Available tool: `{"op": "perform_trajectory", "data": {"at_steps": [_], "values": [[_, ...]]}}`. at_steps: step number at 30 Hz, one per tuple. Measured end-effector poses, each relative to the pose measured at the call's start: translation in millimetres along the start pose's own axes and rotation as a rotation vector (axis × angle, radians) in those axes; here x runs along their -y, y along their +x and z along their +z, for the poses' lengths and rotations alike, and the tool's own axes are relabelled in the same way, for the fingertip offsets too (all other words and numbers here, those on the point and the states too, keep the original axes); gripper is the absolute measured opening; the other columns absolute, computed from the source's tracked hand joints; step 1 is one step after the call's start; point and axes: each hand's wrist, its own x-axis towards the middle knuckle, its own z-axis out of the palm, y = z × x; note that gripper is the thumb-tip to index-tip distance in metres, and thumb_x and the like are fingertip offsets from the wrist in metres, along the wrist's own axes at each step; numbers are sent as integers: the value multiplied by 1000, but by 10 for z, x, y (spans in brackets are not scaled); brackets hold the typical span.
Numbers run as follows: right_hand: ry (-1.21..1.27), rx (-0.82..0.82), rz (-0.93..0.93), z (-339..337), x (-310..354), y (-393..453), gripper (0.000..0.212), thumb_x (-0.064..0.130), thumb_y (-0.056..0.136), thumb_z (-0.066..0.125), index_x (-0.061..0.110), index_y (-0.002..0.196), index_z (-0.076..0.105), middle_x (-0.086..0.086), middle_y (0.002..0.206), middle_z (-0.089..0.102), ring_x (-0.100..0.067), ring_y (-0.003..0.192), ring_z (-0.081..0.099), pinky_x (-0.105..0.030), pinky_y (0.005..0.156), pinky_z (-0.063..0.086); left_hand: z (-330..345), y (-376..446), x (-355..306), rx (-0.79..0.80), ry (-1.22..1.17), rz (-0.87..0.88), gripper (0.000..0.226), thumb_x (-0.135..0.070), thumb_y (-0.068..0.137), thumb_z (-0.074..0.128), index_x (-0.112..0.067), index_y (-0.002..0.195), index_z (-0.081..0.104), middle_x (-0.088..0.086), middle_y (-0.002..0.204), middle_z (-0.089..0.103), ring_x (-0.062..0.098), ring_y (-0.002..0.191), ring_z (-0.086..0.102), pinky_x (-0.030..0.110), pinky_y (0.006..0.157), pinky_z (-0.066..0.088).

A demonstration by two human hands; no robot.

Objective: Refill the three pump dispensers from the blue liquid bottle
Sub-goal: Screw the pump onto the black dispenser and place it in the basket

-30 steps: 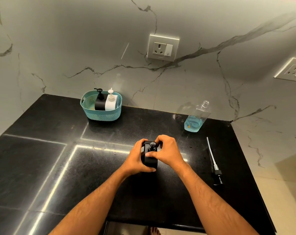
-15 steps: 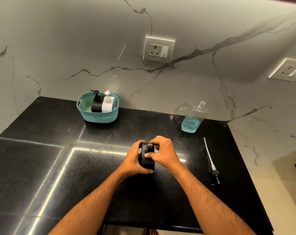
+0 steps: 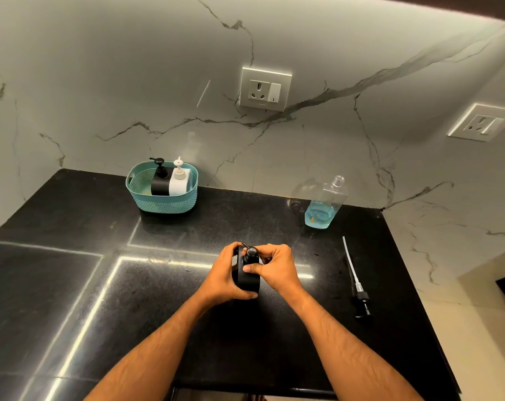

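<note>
Head: hands [image 3: 252, 273] mid-counter [image 3: 72, 285] (edges distant)

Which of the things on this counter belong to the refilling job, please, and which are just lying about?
Job: black dispenser held by both hands (left, right); blue liquid bottle; its loose pump; black and white basket dispensers.

Lying about: teal basket; wall sockets.

A home kitchen or bathroom counter: a polished black stone worktop [image 3: 72, 285] meets a white marble-look wall [image 3: 101, 82] with grey veins. Two wall sockets [image 3: 265, 89] sit above it, and a teal basket [image 3: 164, 202] holds soap dispensers [image 3: 170, 180] by the wall.
</note>
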Motion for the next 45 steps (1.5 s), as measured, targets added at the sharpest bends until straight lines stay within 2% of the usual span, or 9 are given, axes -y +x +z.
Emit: {"op": "perform_trajectory", "data": {"at_steps": [5, 9, 16, 20, 24, 29, 32, 39, 45], "values": [[-12, -117, 9, 100, -59, -51, 43, 4, 58, 93, 18, 98, 82, 3, 88, 78, -11, 85, 75, -31, 78, 61, 19, -5, -2, -16, -4, 11, 114, -35, 47, 100, -39, 139, 34, -14, 137, 47, -11, 127, 45, 6, 96, 42], [-18, -170, 24, 166, -83, -64, 41, 5, 59, 94, 20, 95, 82, 7, 89, 77, -9, 86, 74, -32, 79, 62, 26, -2, 5, -25, 3, 15, 114, -33, 47, 101, -38, 140, 33, -14, 136, 48, -9, 125, 48, 7, 96, 43], [-32, -176, -59, 163, -64, -148, 49, 8, 66, 91, 44, 93, 73, 8, 84, 68, -2, 77, 62, -19, 72, 50, 46, -17, -21, -57, 3, 19, 111, -35, 45, 101, -40, 136, 38, -11, 133, 51, -3, 121, 52, 11, 94, 46], [-103, -151, -154, 123, -100, -158, 55, 11, 63, 92, 34, 108, 73, 16, 104, 66, -5, 100, 61, -19, 83, 51, 51, -31, -36, -80, -9, 33, 109, -36, 45, 101, -49, 133, 38, -10, 134, 52, 4, 124, 54, 17, 97, 48], [-146, -69, -192, 124, -138, -144, 78, 25, 62, 91, 29, 134, 62, 19, 135, 56, -6, 125, 53, -20, 95, 50, 22, -63, 1, -86, -17, 26, 116, -36, 45, 102, -36, 142, 39, -11, 139, 51, 3, 130, 51, 24, 103, 49], [-135, 109, -163, 124, -109, -41, 93, 36, 60, 91, 31, 145, 52, 15, 147, 48, -6, 136, 46, -36, 106, 51, -168, -94, 27, -99, -22, -4, 118, -35, 45, 103, -37, 142, 36, -14, 141, 48, -5, 132, 47, 24, 104, 48], [-112, 181, -179, 160, -28, 70, 96, 33, 61, 94, 28, 146, 50, 13, 150, 47, -8, 139, 46, -41, 107, 51, -341, -78, 21, -120, -27, -4, 121, -36, 46, 103, -30, 148, 37, -13, 145, 46, 2, 137, 46, 36, 106, 53], [-111, 310, -260, 408, 361, 435, 106, 36, 62, 95, 22, 152, 42, 10, 154, 39, -10, 143, 42, -41, 111, 48, -924, -35, -127, -198, -72, 6, 122, -32, 48, 102, -25, 151, 38, -11, 146, 49, 4, 137, 49, 30, 108, 52], [-99, 292, -346, 748, 869, 790, 92, 31, 62, 96, 24, 143, 53, 7, 135, 55, -11, 119, 60, -34, 91, 60, -1626, 62, -203, -268, -52, 19, 119, -29, 46, 104, -27, 148, 44, -10, 139, 57, 5, 127, 59, 30, 105, 54]]}}
